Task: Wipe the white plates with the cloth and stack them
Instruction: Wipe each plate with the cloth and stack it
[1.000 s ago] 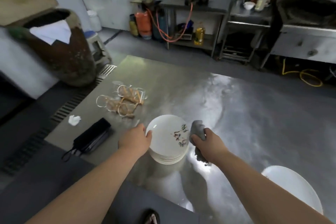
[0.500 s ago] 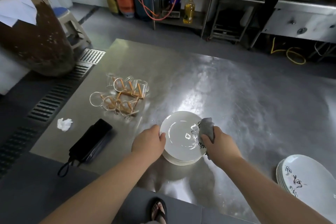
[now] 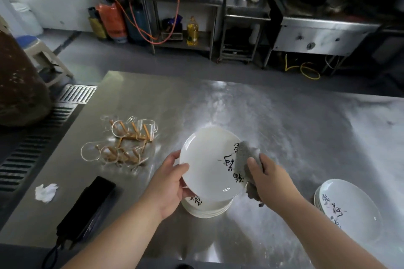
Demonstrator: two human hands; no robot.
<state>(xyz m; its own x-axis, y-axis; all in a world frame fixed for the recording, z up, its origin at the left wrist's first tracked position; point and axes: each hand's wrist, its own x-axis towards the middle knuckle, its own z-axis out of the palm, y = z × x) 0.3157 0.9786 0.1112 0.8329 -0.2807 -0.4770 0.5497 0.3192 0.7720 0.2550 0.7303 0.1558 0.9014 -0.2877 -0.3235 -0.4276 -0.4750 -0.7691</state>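
The left hand (image 3: 168, 181) holds 1 white plate (image 3: 207, 159) by its left rim, thumb curled over the upper face and fingers tucked beneath. The plate is tilted and lifted just above the stack of plates (image 3: 205, 207) that sits on the steel table (image 3: 284, 126), near and centre. The right hand (image 3: 269, 179) grips the grey cloth (image 3: 247, 155) in a closed fist and presses it against the plate's right side, over the black brush lettering.

To do this wipe well, the left hand's grip probably needs to stay firm, because the cloth's push on the right side tends to pivot the plate around the held edge. Sweeping the cloth across the whole face and round the rim, then turning the plate to reach the patch under the thumb, would leave nothing unwiped. Keeping the plate low over the stack limits the damage if it slips.

A 2nd stack (image 3: 347, 207) lies at the near right, well apart. Which of the 2 stacks takes finished plates cannot be told from here.

The glass cups (image 3: 131, 137) to the left and the black case (image 3: 87, 205) at the near left are out of the wiping path.
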